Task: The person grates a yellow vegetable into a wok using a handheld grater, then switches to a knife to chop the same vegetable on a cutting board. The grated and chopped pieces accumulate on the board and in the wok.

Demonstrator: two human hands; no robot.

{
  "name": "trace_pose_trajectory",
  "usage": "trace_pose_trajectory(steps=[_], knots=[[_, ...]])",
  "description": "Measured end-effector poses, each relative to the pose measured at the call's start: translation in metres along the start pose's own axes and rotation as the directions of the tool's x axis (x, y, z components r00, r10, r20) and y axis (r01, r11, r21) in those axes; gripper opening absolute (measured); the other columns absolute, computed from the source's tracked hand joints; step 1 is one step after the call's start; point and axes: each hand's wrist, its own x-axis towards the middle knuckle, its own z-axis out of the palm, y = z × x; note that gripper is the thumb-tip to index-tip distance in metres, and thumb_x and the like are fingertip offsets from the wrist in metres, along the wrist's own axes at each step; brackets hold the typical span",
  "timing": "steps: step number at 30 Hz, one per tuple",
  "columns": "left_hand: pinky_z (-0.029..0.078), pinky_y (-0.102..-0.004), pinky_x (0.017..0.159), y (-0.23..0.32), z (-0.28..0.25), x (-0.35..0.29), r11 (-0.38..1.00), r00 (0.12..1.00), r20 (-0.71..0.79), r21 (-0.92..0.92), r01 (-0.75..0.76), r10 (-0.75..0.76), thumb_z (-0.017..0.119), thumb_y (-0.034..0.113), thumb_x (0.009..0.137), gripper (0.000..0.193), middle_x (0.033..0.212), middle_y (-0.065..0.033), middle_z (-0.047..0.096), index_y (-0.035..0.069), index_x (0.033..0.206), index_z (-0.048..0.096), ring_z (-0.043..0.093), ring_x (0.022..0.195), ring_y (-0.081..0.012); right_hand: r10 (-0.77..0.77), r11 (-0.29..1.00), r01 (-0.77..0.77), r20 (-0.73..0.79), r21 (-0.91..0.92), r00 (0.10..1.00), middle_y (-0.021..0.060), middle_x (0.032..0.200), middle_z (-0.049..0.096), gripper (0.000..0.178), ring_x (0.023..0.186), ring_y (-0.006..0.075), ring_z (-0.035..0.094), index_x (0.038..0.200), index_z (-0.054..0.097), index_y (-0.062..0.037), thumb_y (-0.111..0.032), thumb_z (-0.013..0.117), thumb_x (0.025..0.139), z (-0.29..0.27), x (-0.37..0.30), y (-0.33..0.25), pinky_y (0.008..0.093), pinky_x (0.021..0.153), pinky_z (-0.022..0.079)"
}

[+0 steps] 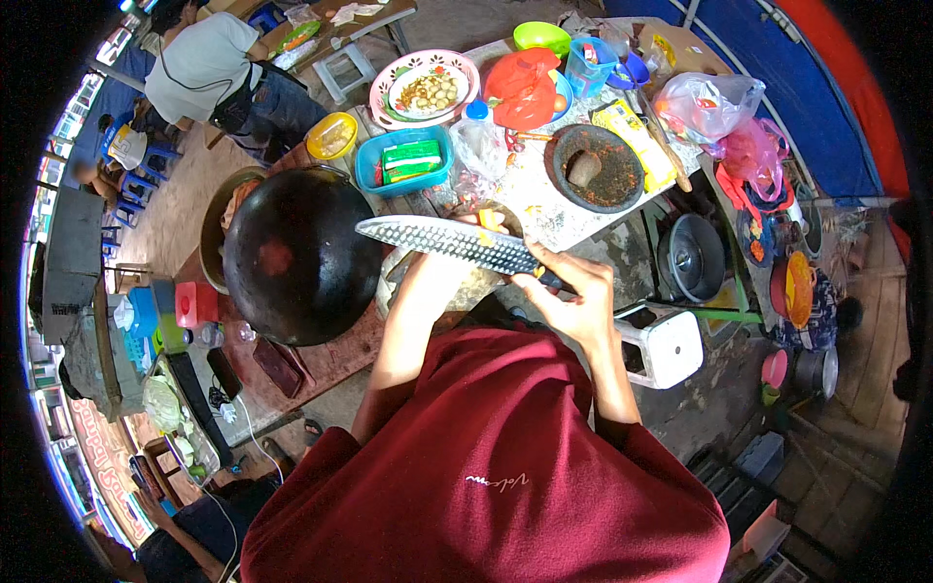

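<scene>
My right hand is closed round the dark handle of a large knife. Its dimpled, dark-and-silver blade points left, across the front of my left hand. The blade hides most of my left fingers; what they hold, if anything, cannot be made out. Small orange-yellow pieces show just beyond the blade, near the left fingertips. Under both hands lies a pale, roundish board, partly covered by them. A big black wok stands close to my left forearm.
Beyond my hands, the table carries a stone mortar with a pestle, a teal tub of green packets, a floral enamel plate and a red plastic bag. A white metal stool stands at right. Another person bends at far left.
</scene>
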Motion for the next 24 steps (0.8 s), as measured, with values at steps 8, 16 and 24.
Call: trace_pose_trajectory(steps=[8,16,24], knots=[[0.048,-0.0375,0.102,0.0,-0.003,0.01,0.865,0.99,0.129,0.49,-0.109,0.052,0.051,0.026,0.102,0.048,0.13,-0.0181,0.059,-0.007,0.136,0.046,0.06,0.116,-0.0251,0.005,1.0,-0.005,0.011,-0.018,1.0,0.0117,0.074,0.07,0.045,0.057,0.0224,0.067,0.117,0.072,-0.0117,-0.023,0.083,0.074,0.011,0.004,-0.003,0.0327,0.055,0.053],[0.047,-0.0379,0.103,0.008,0.003,0.011,0.996,0.996,0.046,0.066,0.068,-0.071,0.052,0.023,0.1,0.045,0.128,-0.0161,0.06,-0.007,0.133,0.049,0.059,0.117,-0.0255,0.0,1.0,0.0,0.01,-0.01,1.0,0.0118,0.075,0.071,0.044,0.058,0.0223,0.067,0.116,0.073,-0.0108,-0.023,0.083,0.075,0.012,0.007,-0.001,0.0325,0.055,0.053],[0.046,-0.0382,0.099,0.018,-0.008,0.003,0.883,0.992,0.113,0.458,-0.103,0.057,0.06,0.015,0.093,0.036,0.119,-0.0142,0.065,-0.003,0.125,0.059,0.061,0.111,-0.024,0.011,0.999,-0.013,-0.061,-0.035,0.998,0.0127,0.076,0.071,0.043,0.058,0.0196,0.067,0.114,0.073,-0.0068,-0.02,0.083,0.074,0.002,0.013,0.009,0.03,0.057,0.052]])
